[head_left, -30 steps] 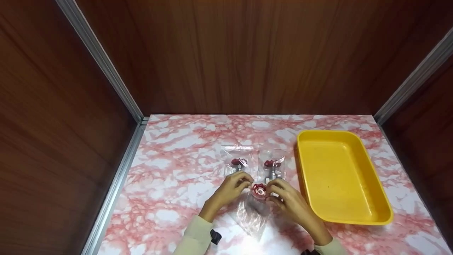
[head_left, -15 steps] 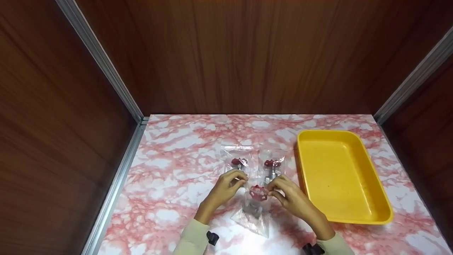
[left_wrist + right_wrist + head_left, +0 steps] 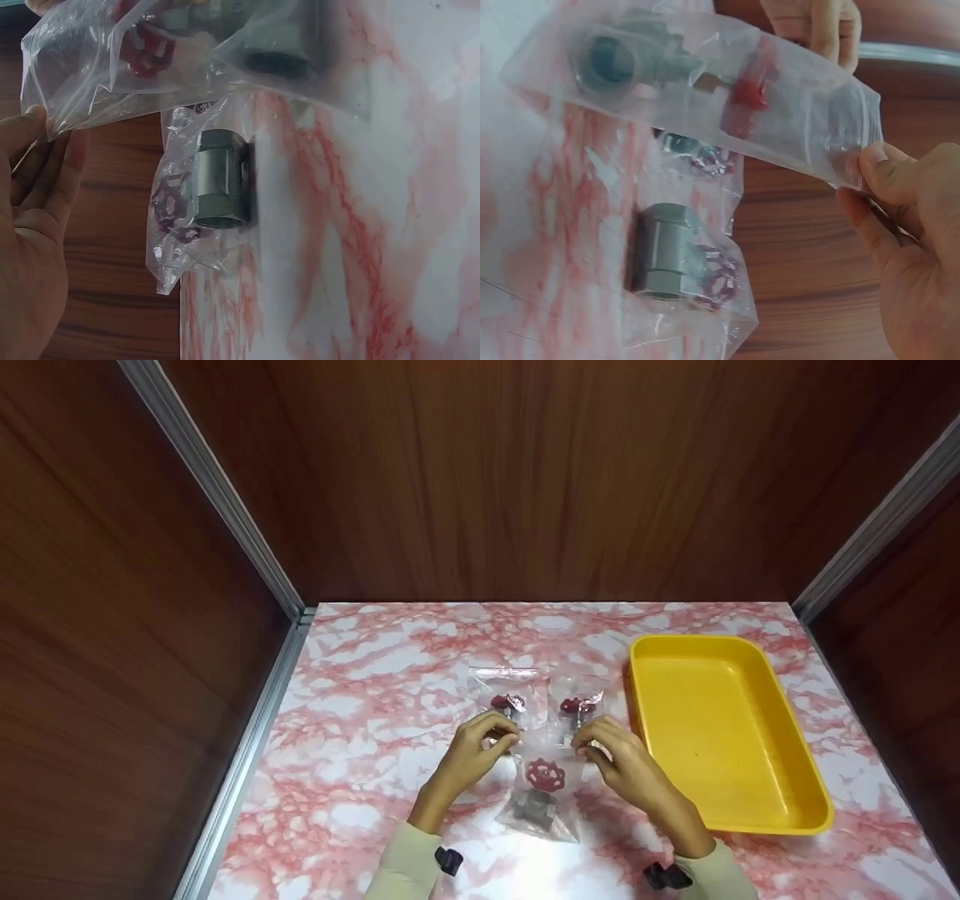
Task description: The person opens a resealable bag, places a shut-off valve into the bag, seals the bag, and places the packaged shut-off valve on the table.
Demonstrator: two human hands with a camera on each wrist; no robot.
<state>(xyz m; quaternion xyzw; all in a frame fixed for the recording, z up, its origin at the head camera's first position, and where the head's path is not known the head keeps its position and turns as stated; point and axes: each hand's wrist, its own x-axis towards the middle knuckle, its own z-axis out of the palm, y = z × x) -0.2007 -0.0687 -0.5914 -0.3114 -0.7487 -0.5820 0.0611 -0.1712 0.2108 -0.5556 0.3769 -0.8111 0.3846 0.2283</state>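
Observation:
My left hand (image 3: 469,754) pinches the upper left corner of a clear plastic bag (image 3: 562,829). At its upper right corner, my right hand (image 3: 630,769) pinches the same bag between thumb and fingers. Inside is a valve with a red handwheel (image 3: 545,775) towards the bag's mouth and a grey metal body (image 3: 534,808) at the bottom. In the right wrist view the bag's top edge (image 3: 862,135) is drawn flat beside the right thumb. The left wrist view shows my left fingers (image 3: 56,169) at the bag's corner.
Just beyond my hands lie two more bagged valves, one left (image 3: 507,702) and one right (image 3: 577,706). A yellow tray (image 3: 720,735) stands to the right on the pink-and-white marbled table (image 3: 360,765). Brown wood panels (image 3: 480,487) enclose the back and sides.
Both hands have moved slightly apart and away from the body, stretching the bag's top. The bag has turned, so the handwheel and valve body now show flat through the plastic.

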